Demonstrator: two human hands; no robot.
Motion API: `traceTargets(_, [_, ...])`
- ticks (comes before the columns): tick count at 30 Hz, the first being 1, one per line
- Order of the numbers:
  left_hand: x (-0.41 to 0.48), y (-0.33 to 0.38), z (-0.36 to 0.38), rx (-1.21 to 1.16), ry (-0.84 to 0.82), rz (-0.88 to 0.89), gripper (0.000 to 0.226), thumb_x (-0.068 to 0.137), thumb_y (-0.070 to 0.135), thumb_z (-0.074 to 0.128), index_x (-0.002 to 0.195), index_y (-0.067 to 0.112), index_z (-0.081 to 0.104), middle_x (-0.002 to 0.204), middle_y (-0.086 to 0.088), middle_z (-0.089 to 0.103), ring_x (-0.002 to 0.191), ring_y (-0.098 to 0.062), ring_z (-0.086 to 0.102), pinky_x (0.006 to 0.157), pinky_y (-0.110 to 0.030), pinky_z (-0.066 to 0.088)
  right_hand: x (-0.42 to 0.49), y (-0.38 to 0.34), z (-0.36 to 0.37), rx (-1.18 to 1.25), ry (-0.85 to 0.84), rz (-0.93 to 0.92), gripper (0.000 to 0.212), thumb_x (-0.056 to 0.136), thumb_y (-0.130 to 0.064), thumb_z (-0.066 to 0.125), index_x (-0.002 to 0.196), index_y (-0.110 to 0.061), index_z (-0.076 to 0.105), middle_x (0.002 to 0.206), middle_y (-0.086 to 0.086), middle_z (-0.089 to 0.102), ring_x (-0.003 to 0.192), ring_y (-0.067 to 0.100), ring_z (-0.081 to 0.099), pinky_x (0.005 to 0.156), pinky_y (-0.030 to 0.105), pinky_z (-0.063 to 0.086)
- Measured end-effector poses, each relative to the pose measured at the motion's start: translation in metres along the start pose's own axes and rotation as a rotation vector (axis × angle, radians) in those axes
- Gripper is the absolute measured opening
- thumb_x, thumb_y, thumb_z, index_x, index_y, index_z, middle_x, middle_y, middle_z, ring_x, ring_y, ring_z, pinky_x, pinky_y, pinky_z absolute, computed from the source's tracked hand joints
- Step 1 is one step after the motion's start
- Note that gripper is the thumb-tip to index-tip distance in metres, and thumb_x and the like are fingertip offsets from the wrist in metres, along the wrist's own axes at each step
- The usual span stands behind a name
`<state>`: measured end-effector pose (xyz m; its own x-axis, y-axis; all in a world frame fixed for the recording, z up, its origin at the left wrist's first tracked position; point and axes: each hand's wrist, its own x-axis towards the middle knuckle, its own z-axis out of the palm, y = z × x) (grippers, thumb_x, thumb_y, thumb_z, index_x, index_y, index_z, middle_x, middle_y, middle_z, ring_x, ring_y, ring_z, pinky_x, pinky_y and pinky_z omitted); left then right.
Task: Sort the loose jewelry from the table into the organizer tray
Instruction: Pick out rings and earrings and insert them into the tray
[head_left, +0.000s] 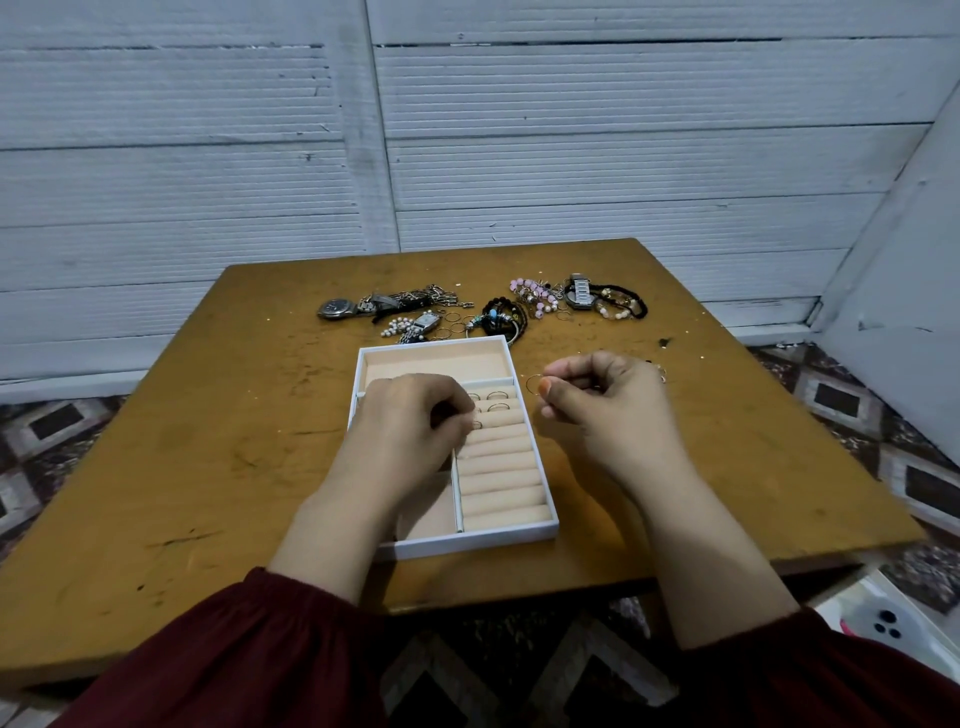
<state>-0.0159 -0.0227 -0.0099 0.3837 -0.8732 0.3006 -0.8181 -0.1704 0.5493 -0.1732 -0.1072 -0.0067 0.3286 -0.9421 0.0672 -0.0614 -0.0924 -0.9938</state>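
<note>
I see right hand (608, 410) pinching thin ring (534, 385) beside organizer tray (519, 535). Left hand (410, 421) curled over ring rolls (498, 467); whether it holds something, I cannot tell.

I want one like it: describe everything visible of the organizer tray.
The organizer tray is a shallow white rectangular box lined in velvet-like peach fabric. It lies flat on the wooden table. A wide compartment spans its far end; padded ring rolls fill the right side, with a few rings in the farthest rolls. The left hand lies over its left compartments, fingertips at the rolls. The right hand pinches a loose ring beside it, apart.
</note>
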Motion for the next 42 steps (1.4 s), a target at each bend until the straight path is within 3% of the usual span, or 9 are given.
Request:
traceTargets(2, [-0.001,0.000,-0.005,-0.115,0.100,-0.082,0.009,0.081,0.019,0.071,0.080,0.028,0.071,0.070,0.018,0.064,0.069,0.008,0.058,0.066,-0.010,0.046,0.000,0.000,-0.001,-0.008,0.007,-0.012,0.018,0.085,0.002,0.066,0.077,-0.015,0.065,0.068,0.005,0.066,0.058,0.011,0.063,0.062,0.026,0.058])
traceTargets(7, [0.000,-0.006,-0.012,-0.274,0.305,-0.192,0.014,0.081,0.017,0.071,0.074,0.028,0.067,0.066,0.017,0.064,0.058,0.005,0.057,0.060,-0.018,0.045,0.002,0.003,0.003,-0.108,0.001,-0.064,0.019,0.082,0.002,0.065,0.077,-0.017,0.066,0.069,0.004,0.068,0.063,0.013,0.066,0.067,0.030,0.058])
traceTargets(13, [0.000,-0.009,-0.002,-0.339,0.283,-0.237,0.012,0.080,0.016,0.071,0.074,0.026,0.069,0.070,0.011,0.067,0.068,-0.005,0.063,0.066,-0.024,0.051,0.000,0.009,0.011,-0.359,-0.065,-0.164,0.015,0.082,-0.008,0.067,0.076,-0.022,0.068,0.068,-0.005,0.068,0.061,0.007,0.062,0.060,0.020,0.051])
traceTargets(17, [0.001,-0.009,-0.001,-0.323,0.295,-0.224,0.009,0.080,0.016,0.071,0.076,0.024,0.069,0.069,0.011,0.067,0.067,-0.004,0.062,0.066,-0.023,0.050,0.000,0.006,0.013,-0.710,-0.057,-0.330,0.009,0.083,-0.020,0.067,0.082,-0.029,0.068,0.073,-0.017,0.059,0.084,0.011,0.051,0.072,0.029,0.042])
traceTargets(20, [0.001,-0.011,-0.001,-0.329,0.306,-0.225,0.008,0.080,0.016,0.071,0.076,0.023,0.070,0.069,0.010,0.067,0.068,-0.007,0.064,0.067,-0.027,0.053,0.000,0.006,0.017,-0.838,-0.053,-0.388,0.006,0.085,-0.026,0.065,0.086,-0.031,0.068,0.078,-0.017,0.058,0.087,0.010,0.042,0.072,0.030,0.036])
traceTargets(28, [0.001,-0.012,-0.003,-0.309,0.313,-0.238,0.009,0.081,0.019,0.070,0.074,0.025,0.069,0.070,0.009,0.069,0.070,-0.007,0.066,0.069,-0.032,0.055,0.001,0.007,0.023,-0.957,-0.050,-0.451,0.006,0.086,-0.029,0.062,0.086,-0.031,0.068,0.083,-0.015,0.062,0.084,0.008,0.036,0.070,0.027,0.025])
traceTargets(42, [0.001,-0.011,-0.003,-0.310,0.295,-0.253,0.007,0.081,0.022,0.070,0.075,0.024,0.069,0.070,0.009,0.070,0.071,-0.007,0.066,0.070,-0.033,0.057,0.002,0.005,0.021,-1.087,-0.086,-0.445,0.014,0.084,-0.030,0.057,0.089,-0.035,0.070,0.091,-0.015,0.067,0.084,0.009,0.035,0.073,0.030,0.029])
